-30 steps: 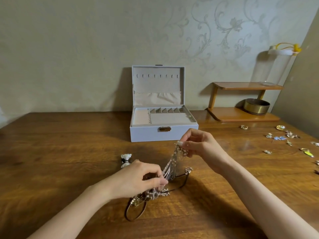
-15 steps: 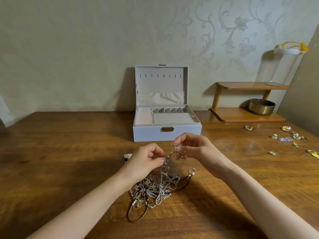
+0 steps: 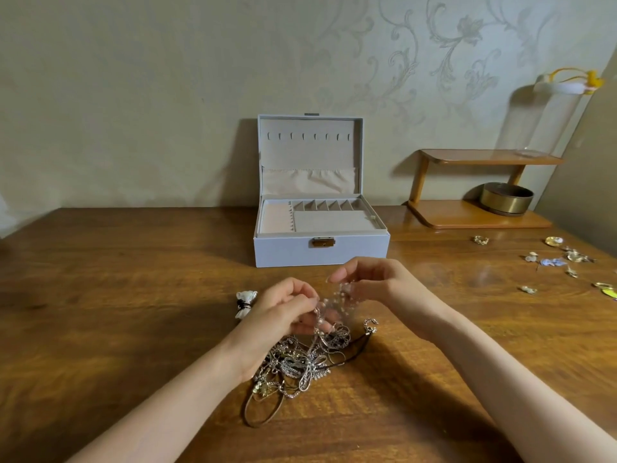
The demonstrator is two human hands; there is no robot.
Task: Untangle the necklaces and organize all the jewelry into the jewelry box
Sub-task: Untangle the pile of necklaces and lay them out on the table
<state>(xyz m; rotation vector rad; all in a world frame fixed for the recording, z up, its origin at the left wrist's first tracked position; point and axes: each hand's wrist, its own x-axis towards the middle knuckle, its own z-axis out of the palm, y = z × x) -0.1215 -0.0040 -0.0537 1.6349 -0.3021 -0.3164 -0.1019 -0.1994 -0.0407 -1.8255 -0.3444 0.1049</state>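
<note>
My left hand (image 3: 283, 310) pinching a beaded strand (image 3: 335, 300) just above the necklace tangle (image 3: 297, 364) on the table (image 3: 133, 295), my right hand (image 3: 377, 282) pinching its upper end, open jewelry box (image 3: 320, 252) behind

Beige wall (image 3: 150, 88) behind, with a faint swirly floral pattern on the right half. The brown wood-grain table (image 3: 110, 305), kinda glossy, runs right up to it. Back right there's a little two-tier wooden shelf (image 3: 467, 159), a brass-coloured round tin (image 3: 506, 200) on the bottom tier and a clear glass tube (image 3: 551, 125) on top.
</note>
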